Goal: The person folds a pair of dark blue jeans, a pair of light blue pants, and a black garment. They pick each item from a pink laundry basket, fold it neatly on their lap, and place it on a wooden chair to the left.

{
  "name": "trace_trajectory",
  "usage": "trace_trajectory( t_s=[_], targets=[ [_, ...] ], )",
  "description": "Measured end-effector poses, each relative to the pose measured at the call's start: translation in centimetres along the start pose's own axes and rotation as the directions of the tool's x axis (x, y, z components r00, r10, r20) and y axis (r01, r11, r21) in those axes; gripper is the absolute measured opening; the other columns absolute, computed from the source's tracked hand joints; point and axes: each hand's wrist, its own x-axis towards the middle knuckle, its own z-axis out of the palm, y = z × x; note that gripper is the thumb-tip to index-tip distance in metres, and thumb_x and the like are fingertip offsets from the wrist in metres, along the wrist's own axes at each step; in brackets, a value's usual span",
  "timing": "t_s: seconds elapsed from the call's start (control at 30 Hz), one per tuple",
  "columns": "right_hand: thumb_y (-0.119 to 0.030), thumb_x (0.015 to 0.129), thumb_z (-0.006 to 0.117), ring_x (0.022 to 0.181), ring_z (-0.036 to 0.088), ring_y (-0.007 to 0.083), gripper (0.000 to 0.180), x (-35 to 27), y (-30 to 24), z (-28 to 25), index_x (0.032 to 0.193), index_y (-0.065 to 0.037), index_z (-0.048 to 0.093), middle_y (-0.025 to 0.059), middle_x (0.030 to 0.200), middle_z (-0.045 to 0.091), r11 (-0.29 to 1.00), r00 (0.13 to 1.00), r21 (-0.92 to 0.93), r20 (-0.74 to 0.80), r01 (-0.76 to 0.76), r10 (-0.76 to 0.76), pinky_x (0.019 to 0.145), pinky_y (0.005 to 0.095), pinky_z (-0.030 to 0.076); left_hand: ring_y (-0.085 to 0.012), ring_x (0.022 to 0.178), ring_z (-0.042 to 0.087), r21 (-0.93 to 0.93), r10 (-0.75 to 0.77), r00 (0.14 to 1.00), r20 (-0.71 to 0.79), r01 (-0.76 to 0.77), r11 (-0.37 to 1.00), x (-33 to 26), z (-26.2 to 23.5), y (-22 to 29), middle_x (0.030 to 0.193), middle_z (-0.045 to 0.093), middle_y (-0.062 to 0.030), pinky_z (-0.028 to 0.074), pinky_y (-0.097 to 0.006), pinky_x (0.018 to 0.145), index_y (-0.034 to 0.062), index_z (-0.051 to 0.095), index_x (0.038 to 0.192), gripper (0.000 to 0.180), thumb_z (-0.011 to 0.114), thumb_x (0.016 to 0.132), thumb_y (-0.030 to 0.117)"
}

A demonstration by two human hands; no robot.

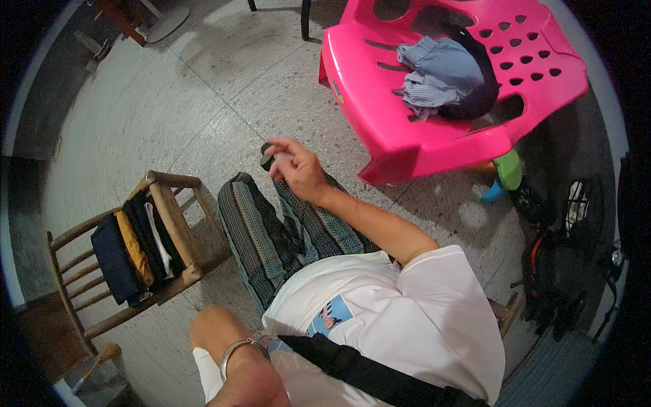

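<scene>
My right hand (pixel 296 168) is stretched out over my knees, its fingers loosely bent and apart, with nothing seen in it. A dark rounded thing (pixel 266 157), perhaps a shoe, shows just beyond its fingertips; I cannot tell whether they touch. My left hand (pixel 252 388) is raised close at the lower edge, a silver bangle (pixel 236 349) on its wrist; its fingers are out of the picture. Crumpled light blue-grey clothing (pixel 444 68) and a black garment (pixel 483 88) lie on the pink plastic chair (pixel 366 112) to the right.
At my left stands a wooden chair (pixel 178 234) with folded dark, mustard (pixel 133 247) and white clothes laid on it. A broom head (pixel 108 352) is at the lower left. Dark clutter (pixel 553 271) and a green object (pixel 508 169) are at the right. The floor is speckled tile.
</scene>
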Motion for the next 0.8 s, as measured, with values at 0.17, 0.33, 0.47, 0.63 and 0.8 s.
trace_trajectory(
  t_s=[0.17, 0.33, 0.47, 0.63, 0.8],
  targets=[
    [-0.002, 0.084, 0.046, 0.067, 0.059, 0.0121, 0.022, 7.1, 6.4, -13.3, 0.103, -0.001, 0.056, 0.0070, 0.090, 0.061, 0.811, 0.825, -0.576, -0.408, 0.101, -0.392, 0.056, 0.0247, 0.049, -0.0236, 0.106, 0.044, 0.197, 0.262, 0.950, -0.169, -0.228, 0.953, 0.1, 1.6, -2.8, 0.104, 0.050, -0.0104, 0.042, -0.032, 0.085, -0.0013, 0.055, 0.105, 0.023, 0.055, 0.082, -0.001],
    [-0.002, 0.075, 0.048, 0.082, 0.062, 0.0264, 0.027, 11.9, 5.4, -29.6, 0.100, -0.001, 0.059, 0.0158, 0.092, 0.063, 0.699, 0.534, -0.681, -0.682, -0.218, -0.499, 0.072, 0.0352, 0.049, -0.0255, 0.110, 0.043, 0.143, 0.085, 0.995, -0.056, -0.076, 0.987, -0.5, 0.6, -2.7, 0.110, 0.051, -0.0119, 0.040, -0.034, 0.089, -0.0022, 0.054, 0.108, 0.026, 0.054, 0.082, 0.000],
    [-0.008, 0.074, 0.051, 0.098, 0.057, 0.0311, 0.030, 14.9, 2.3, -38.9, 0.101, 0.002, 0.058, 0.0180, 0.102, 0.061, 0.557, 0.409, -0.759, -0.650, -0.337, -0.640, 0.088, 0.0374, 0.044, -0.0264, 0.112, 0.043, 0.211, -0.187, 0.976, 0.114, 0.160, 0.964, -1.5, -0.5, -1.5, 0.114, 0.051, -0.0137, 0.040, -0.035, 0.090, -0.0030, 0.054, 0.111, 0.029, 0.053, 0.082, -0.002],
    [-0.008, 0.070, 0.065, 0.091, 0.056, 0.0334, 0.045, 16.2, 0.6, -48.4, 0.111, 0.000, 0.052, 0.0217, 0.108, 0.053, 0.921, 0.341, -0.340, -0.903, -0.191, -0.263, 0.079, 0.0421, 0.048, -0.0172, 0.095, 0.050, 0.280, 0.219, 0.941, -0.257, -0.144, 0.949, -2.3, 2.0, -7.0, 0.094, 0.052, -0.0049, 0.042, -0.029, 0.077, 0.0010, 0.055, 0.094, 0.016, 0.054, 0.079, -0.005],
    [-0.009, 0.078, 0.060, 0.094, 0.056, 0.0293, 0.035, 19.2, -2.9, -48.5, 0.110, 0.000, 0.053, 0.0179, 0.108, 0.055, 0.975, 0.415, -0.021, -0.903, 0.223, -0.114, 0.082, 0.0398, 0.047, -0.0129, 0.074, 0.055, 0.099, -0.114, 0.993, 0.011, 0.113, 0.989, -4.3, -0.1, -6.4, 0.091, 0.056, -0.0018, 0.042, -0.025, 0.063, 0.0088, 0.051, 0.082, 0.014, 0.053, 0.078, -0.004]
  ],
)
